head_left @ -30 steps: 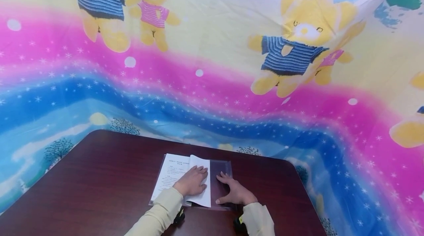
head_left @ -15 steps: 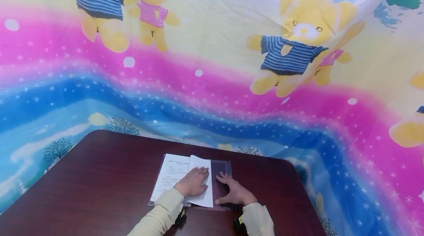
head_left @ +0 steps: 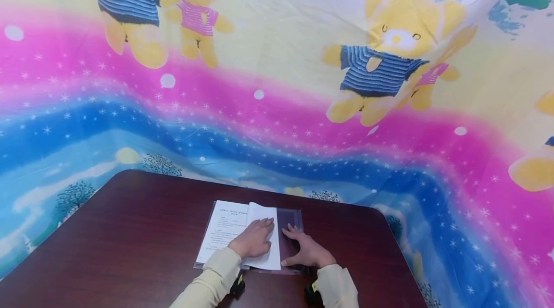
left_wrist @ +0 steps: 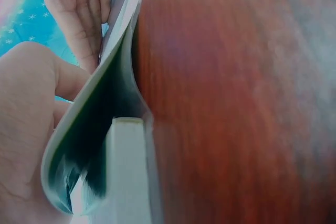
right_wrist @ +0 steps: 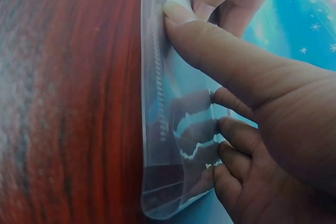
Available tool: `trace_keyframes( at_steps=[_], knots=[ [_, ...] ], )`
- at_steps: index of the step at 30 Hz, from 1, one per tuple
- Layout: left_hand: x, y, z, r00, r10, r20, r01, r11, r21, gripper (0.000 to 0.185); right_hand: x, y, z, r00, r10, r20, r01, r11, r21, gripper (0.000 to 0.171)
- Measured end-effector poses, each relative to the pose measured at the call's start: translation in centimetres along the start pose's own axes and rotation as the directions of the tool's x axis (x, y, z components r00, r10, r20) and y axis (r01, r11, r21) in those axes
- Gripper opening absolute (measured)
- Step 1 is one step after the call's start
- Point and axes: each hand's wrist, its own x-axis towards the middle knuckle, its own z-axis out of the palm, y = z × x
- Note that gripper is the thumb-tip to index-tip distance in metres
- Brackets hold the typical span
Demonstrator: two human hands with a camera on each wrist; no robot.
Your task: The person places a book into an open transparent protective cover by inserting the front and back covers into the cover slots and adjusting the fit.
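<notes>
A booklet with a printed page [head_left: 222,231] lies on the table inside a clear plastic book cover [head_left: 291,216]. Its white sheet [head_left: 261,211] curves over to the right, and my left hand [head_left: 252,239] presses on it with extended fingers. In the left wrist view the bent sheet [left_wrist: 55,153] arches away from the thick block of pages [left_wrist: 128,169]. My right hand [head_left: 309,250], fingers and thumb spread, holds down the right part of the plastic. The right wrist view shows the thumb and fingertips touching the transparent flap [right_wrist: 163,184].
The dark brown table [head_left: 130,231] stretches around the booklet on all sides. A patterned cloth [head_left: 277,120] with printed bears hangs behind it. Black wrist devices [head_left: 236,285] sit below both sleeves.
My left hand has slid slightly to the right. The white sheet's edge has shifted right over the plastic, towards my right hand, which stays in place.
</notes>
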Motion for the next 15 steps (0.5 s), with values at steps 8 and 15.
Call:
trace_keyframes(
  at_steps=[8,15],
  knots=[
    [0.12,0.19,-0.01,1.000,0.003,-0.006,-0.003,0.999,-0.033,0.057,-0.06,0.02,0.00,1.000,0.005,-0.003,-0.005,1.000,-0.005,0.090],
    [0.24,0.61,-0.28,1.000,-0.017,0.020,0.018,0.997,-0.070,0.060,-0.05,-0.04,-0.04,1.000,0.005,-0.003,-0.005,1.000,0.000,0.092]
  ],
)
